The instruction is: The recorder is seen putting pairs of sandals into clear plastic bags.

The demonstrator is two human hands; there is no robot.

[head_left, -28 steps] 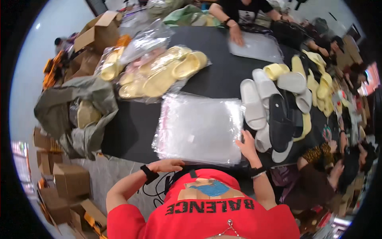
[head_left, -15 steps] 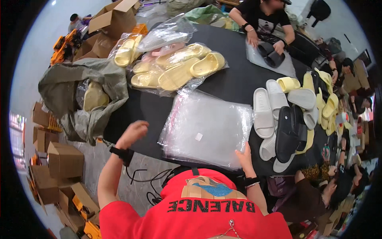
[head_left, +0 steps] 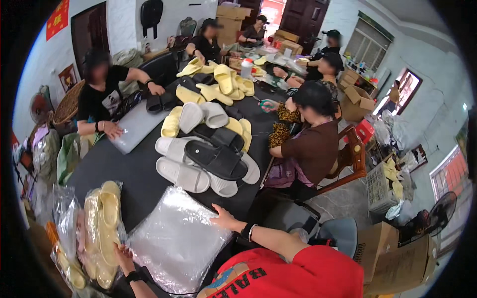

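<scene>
A stack of clear plastic bags (head_left: 174,238) lies on the table in front of me. My right hand (head_left: 224,218) rests at its right edge, with thumb and fingers apart. My left hand (head_left: 123,258) is by the stack's left edge, close to yellow slippers in clear bags (head_left: 102,233), its fingers stretched out. Whether it touches the bags I cannot tell. Beyond the stack is a pile of loose slippers: a black slipper (head_left: 216,158) on top, white slippers (head_left: 183,175) beneath and around it, and yellow slippers (head_left: 226,79) farther back.
Across the black table (head_left: 102,171), a person in black (head_left: 102,94) handles dark slippers and a plastic bag. Several others work along the table, including a person in brown (head_left: 310,144) on the right. Near my right elbow stand a grey chair (head_left: 338,236) and a cardboard box (head_left: 402,258).
My view has swung to the right, bringing the far end of the room into sight. My left hand has come down beside the stack and the bagged slippers; my right remains at the stack's right edge.
</scene>
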